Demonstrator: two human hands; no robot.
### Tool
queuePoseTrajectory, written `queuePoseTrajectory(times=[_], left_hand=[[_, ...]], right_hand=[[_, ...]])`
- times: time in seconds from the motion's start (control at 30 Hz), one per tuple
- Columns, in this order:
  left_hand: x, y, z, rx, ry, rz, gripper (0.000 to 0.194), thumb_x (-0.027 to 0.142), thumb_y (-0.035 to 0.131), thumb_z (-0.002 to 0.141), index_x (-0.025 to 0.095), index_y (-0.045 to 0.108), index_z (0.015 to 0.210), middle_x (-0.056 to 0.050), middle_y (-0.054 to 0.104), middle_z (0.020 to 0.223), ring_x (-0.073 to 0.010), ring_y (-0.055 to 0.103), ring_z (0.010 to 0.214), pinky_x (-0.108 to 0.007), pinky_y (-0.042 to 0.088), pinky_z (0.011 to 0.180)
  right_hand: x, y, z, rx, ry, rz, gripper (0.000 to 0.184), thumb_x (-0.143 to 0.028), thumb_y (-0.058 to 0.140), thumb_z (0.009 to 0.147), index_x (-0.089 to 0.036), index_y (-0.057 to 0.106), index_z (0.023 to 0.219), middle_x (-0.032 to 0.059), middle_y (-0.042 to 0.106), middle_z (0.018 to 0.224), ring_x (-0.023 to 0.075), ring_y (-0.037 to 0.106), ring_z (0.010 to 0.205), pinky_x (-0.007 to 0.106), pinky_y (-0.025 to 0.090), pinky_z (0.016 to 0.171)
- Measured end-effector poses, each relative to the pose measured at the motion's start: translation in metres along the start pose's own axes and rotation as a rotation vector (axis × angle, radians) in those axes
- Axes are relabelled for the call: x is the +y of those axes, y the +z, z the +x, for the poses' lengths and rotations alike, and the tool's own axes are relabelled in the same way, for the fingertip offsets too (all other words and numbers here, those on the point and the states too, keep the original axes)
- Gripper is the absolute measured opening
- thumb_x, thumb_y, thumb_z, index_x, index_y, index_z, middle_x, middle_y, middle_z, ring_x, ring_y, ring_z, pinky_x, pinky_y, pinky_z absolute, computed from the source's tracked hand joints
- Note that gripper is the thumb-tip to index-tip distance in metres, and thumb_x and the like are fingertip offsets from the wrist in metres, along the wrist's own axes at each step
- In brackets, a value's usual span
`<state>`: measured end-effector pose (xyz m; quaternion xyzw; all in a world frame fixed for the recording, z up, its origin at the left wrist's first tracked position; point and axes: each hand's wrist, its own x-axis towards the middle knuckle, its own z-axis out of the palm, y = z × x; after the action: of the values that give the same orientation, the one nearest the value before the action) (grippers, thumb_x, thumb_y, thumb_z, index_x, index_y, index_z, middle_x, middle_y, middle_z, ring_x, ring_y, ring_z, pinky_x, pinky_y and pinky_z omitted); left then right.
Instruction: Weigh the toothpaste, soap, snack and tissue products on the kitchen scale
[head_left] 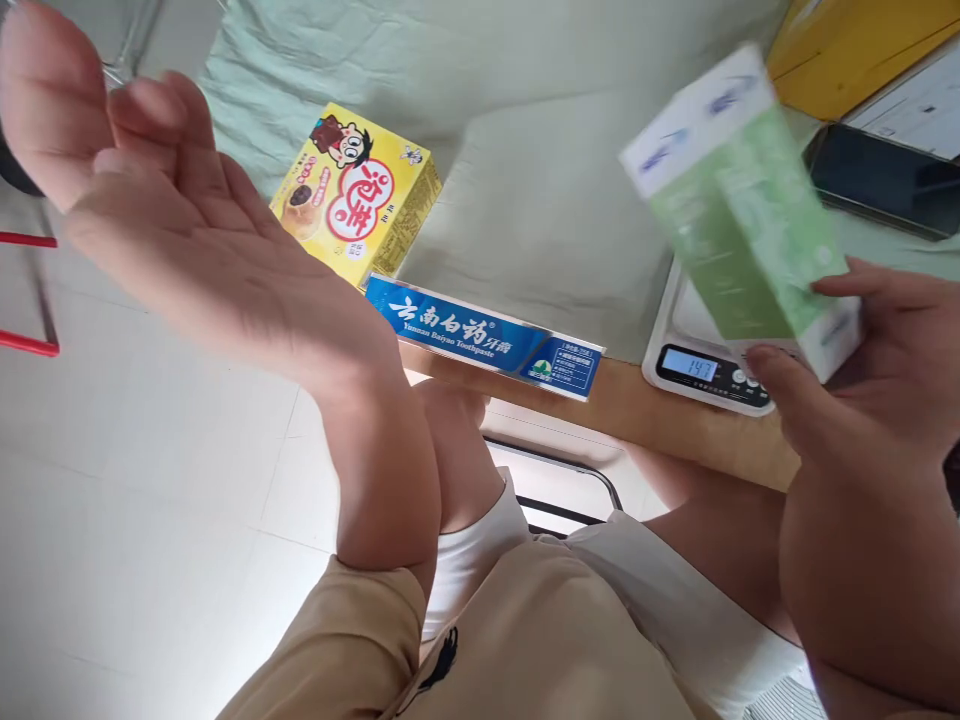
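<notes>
My right hand [862, 370] grips a tall green and white box [742, 200] by its lower end, holding it tilted just above a white kitchen scale [701, 375] whose display is lit. My left hand [142, 190] is raised at the upper left, palm up, fingers loosely spread, holding nothing. Between the hands, a blue toothpaste box [487, 335] lies along the table's front edge, and a yellow snack box [360, 195] with a cartoon face lies behind it.
A pale green cloth [540, 150] covers the wooden table [675, 420]. A dark phone [885, 180] and a yellow box [847, 50] lie at the far right. White floor tiles and red bars [30, 345] are at left. My knees sit below the table edge.
</notes>
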<state>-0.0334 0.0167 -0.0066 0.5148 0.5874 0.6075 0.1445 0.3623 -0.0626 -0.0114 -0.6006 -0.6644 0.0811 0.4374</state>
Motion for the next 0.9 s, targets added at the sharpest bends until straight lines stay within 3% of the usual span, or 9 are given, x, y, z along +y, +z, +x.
queuePoseTrajectory(times=[0.07,0.1,0.17,0.23,0.37,0.47,0.6,0.73,0.9], left_hand=[[0.011,0.0,-0.012,0.189,-0.091,-0.197,0.043,0.059,0.029,0.098,0.029,0.056,0.114,0.006,0.06,0.115,-0.0204,0.052,0.148,-0.048,0.033,0.134],[0.016,0.002,-0.018,0.208,-0.101,-0.241,0.029,0.048,0.039,0.097,0.026,0.058,0.102,0.003,0.06,0.106,-0.0217,0.059,0.138,-0.05,0.038,0.13],[0.022,0.004,-0.029,0.134,-0.12,-0.226,0.012,0.035,0.054,0.09,0.026,0.06,0.089,0.0,0.062,0.095,-0.0235,0.065,0.119,-0.053,0.046,0.119],[0.023,0.002,-0.037,0.013,-0.157,-0.18,0.007,0.032,0.061,0.088,0.027,0.066,0.088,0.0,0.066,0.094,-0.0246,0.065,0.11,-0.054,0.049,0.113],[0.018,-0.002,-0.049,-0.19,-0.19,-0.148,0.013,0.028,0.058,0.095,0.026,0.071,0.096,0.0,0.067,0.093,-0.0258,0.06,0.114,-0.052,0.045,0.115],[0.015,0.003,-0.053,-0.297,-0.165,-0.121,0.023,0.045,0.056,0.1,0.027,0.072,0.1,0.0,0.07,0.094,-0.0272,0.061,0.111,-0.052,0.045,0.112],[0.009,0.011,-0.055,-0.306,-0.109,-0.003,0.055,0.07,0.043,0.101,0.026,0.074,0.108,-0.004,0.077,0.112,-0.0278,0.067,0.109,-0.049,0.052,0.101],[0.0,0.014,-0.054,-0.292,-0.125,0.04,0.064,0.078,0.042,0.099,0.023,0.074,0.11,-0.006,0.077,0.109,-0.0257,0.07,0.108,-0.044,0.053,0.096],[0.0,0.021,-0.055,-0.303,-0.068,0.168,0.073,0.078,0.03,0.101,0.022,0.074,0.113,-0.008,0.078,0.116,-0.0259,0.07,0.115,-0.046,0.053,0.104]], right_hand=[[-0.019,0.017,0.012,-0.24,-0.096,0.014,0.047,-0.04,0.083,0.077,-0.032,0.072,0.121,0.0113,0.072,0.13,0.027,0.072,0.118,0.044,0.058,0.09],[-0.025,0.027,0.018,-0.345,-0.137,0.02,0.043,-0.036,0.08,0.08,-0.031,0.071,0.122,0.0116,0.071,0.132,0.0261,0.072,0.12,0.041,0.059,0.089],[-0.031,0.047,0.026,-0.49,-0.196,0.039,0.039,-0.034,0.078,0.081,-0.029,0.07,0.119,0.0122,0.071,0.132,0.0256,0.071,0.121,0.039,0.06,0.088],[-0.03,0.064,0.031,-0.588,-0.207,0.065,0.038,-0.036,0.077,0.082,-0.029,0.07,0.119,0.012,0.071,0.132,0.0252,0.07,0.121,0.039,0.061,0.091],[-0.022,0.085,0.033,-0.764,-0.122,0.161,0.048,-0.05,0.068,0.088,-0.03,0.066,0.131,0.0094,0.066,0.142,0.0261,0.067,0.123,0.047,0.058,0.103],[-0.025,0.09,0.034,-0.811,-0.036,0.215,0.052,-0.053,0.061,0.093,-0.029,0.063,0.139,0.0089,0.067,0.141,0.0262,0.069,0.115,0.05,0.059,0.1],[-0.038,0.1,0.04,-0.829,-0.048,0.118,0.048,-0.033,0.061,0.091,-0.028,0.062,0.139,0.0067,0.072,0.131,0.0216,0.072,0.098,0.044,0.063,0.09],[-0.049,0.115,0.045,-0.843,-0.141,0.111,0.051,-0.022,0.056,0.087,-0.029,0.06,0.137,0.0049,0.067,0.144,0.0199,0.072,0.105,0.039,0.064,0.091],[-0.054,0.129,0.049,-0.87,-0.188,0.119,0.054,-0.02,0.052,0.085,-0.025,0.06,0.138,0.0061,0.066,0.145,0.0207,0.072,0.112,0.04,0.065,0.094]])
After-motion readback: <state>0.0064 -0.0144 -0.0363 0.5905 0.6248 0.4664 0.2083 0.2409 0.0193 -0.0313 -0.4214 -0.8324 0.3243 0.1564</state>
